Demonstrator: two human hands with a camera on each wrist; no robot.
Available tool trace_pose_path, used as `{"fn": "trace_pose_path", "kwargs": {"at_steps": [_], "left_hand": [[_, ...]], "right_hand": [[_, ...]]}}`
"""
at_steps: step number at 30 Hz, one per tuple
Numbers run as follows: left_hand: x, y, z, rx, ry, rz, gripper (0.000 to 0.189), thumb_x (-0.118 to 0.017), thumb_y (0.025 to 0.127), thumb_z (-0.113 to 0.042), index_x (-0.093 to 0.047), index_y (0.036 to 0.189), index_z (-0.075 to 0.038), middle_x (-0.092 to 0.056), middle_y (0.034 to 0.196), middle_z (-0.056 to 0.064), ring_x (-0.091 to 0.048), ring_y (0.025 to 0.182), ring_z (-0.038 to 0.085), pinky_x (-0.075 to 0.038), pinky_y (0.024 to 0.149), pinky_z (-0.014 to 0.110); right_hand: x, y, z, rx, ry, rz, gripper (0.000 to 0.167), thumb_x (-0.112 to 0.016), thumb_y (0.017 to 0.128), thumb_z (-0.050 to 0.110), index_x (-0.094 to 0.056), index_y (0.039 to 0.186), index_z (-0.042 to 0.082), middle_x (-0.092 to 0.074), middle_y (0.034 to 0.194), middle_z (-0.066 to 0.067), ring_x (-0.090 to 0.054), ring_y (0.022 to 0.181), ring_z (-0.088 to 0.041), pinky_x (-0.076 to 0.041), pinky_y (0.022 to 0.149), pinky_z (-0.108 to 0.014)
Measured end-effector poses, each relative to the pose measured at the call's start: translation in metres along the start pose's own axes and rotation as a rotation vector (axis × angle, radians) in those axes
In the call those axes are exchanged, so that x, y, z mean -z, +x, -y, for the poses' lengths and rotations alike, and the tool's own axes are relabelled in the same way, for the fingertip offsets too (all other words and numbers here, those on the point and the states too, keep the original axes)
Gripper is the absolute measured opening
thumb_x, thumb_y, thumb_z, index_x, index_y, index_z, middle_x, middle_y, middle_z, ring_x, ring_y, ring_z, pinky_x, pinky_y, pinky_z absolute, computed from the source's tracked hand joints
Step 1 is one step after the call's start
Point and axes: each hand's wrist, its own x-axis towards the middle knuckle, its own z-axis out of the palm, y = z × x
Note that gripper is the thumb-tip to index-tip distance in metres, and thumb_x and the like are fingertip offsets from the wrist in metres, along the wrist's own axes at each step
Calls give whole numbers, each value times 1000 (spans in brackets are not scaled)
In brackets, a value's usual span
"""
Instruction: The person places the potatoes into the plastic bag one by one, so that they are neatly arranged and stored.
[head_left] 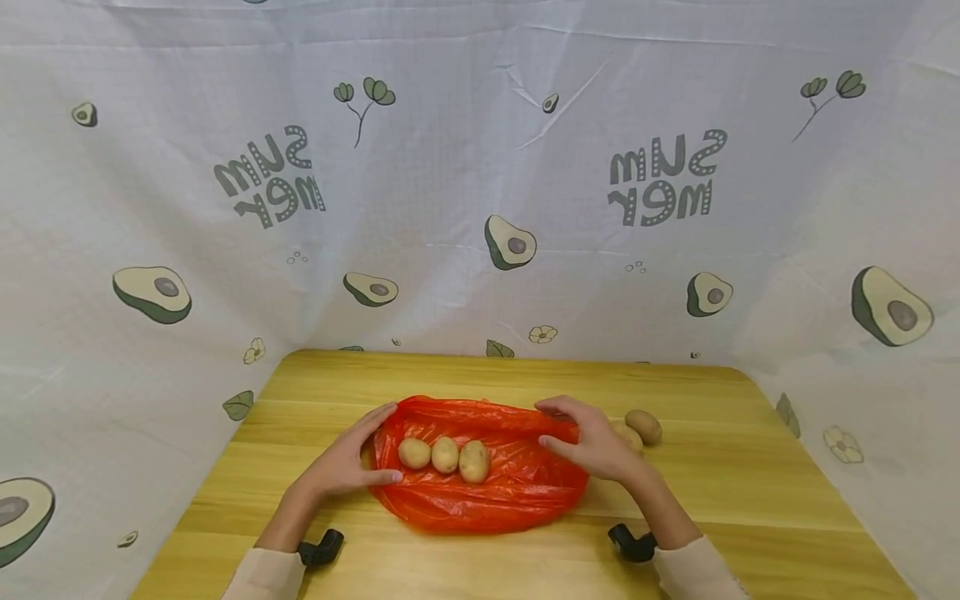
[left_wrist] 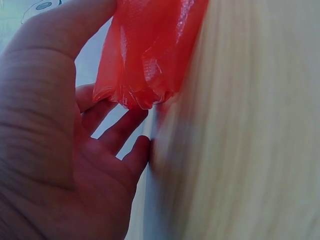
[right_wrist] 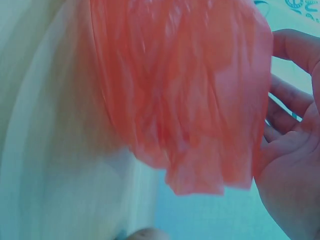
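A red plastic bag lies on the table with its mouth spread wide. Three potatoes sit in a row inside it, toward its left half. At the bag's left end is my left hand, thumb and fingers spread apart at the rim. The left wrist view has the thumb against the red plastic and the other fingers behind it. My right hand is at the right end, its thumb and fingers also parted at the rim. In the right wrist view, the bag's side hangs in folds beside that hand.
Two more potatoes lie on the wooden table just beyond the right hand, one partly hidden by it. A white curtain printed with avocados encloses the back and sides. Black wrist mounts sit by both wrists.
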Motion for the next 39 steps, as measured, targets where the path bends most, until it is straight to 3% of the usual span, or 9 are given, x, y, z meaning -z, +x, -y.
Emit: {"fn": "trace_pose_path", "kwargs": {"at_steps": [12,19,32,35,37,39], "left_hand": [[0,-1,-2,3,15,0,104,-84,79,-55,-34,162,-15,-34,167,10,-34,152,41,-32,118,68],[-1,0,0,13,15,-1,105,-84,78,-53,-34,162,-16,-34,167,9,-33,153,40,-32,119,66],[-2,0,-1,22,25,-12,107,-85,77,-56,-33,162,-16,-35,167,10,-34,152,42,-33,118,67],[-3,0,1,22,31,-14,108,-84,77,-57,-33,162,-17,-34,167,10,-34,152,42,-34,117,68],[-3,0,2,19,31,-17,108,-85,77,-56,-33,162,-16,-35,167,10,-34,152,42,-34,117,68],[-3,0,3,21,34,-17,108,-85,76,-57,-33,162,-16,-35,167,10,-34,152,41,-34,117,68]], "right_hand": [[22,-12,-11,-76,-9,-53,46,-75,95,18,-61,137,9,-65,136,-18,-64,122,-38,-54,102,-59],[32,-21,-21,-99,-124,-118,44,-76,95,22,-63,134,9,-68,132,-17,-66,118,-40,-58,92,-58],[53,-36,-45,-104,-64,-152,36,-65,100,11,-61,135,1,-64,133,-27,-61,121,-50,-50,98,-68],[57,-39,-50,-74,-81,-169,35,-65,100,8,-60,133,-2,-65,131,-27,-62,119,-49,-54,98,-60],[60,-41,-54,-59,-97,-191,34,-66,99,7,-61,132,-3,-66,129,-26,-64,118,-46,-58,99,-42],[62,-43,-57,-54,-106,-212,34,-67,99,6,-62,131,-4,-67,128,-25,-65,117,-44,-54,99,-20]]}}
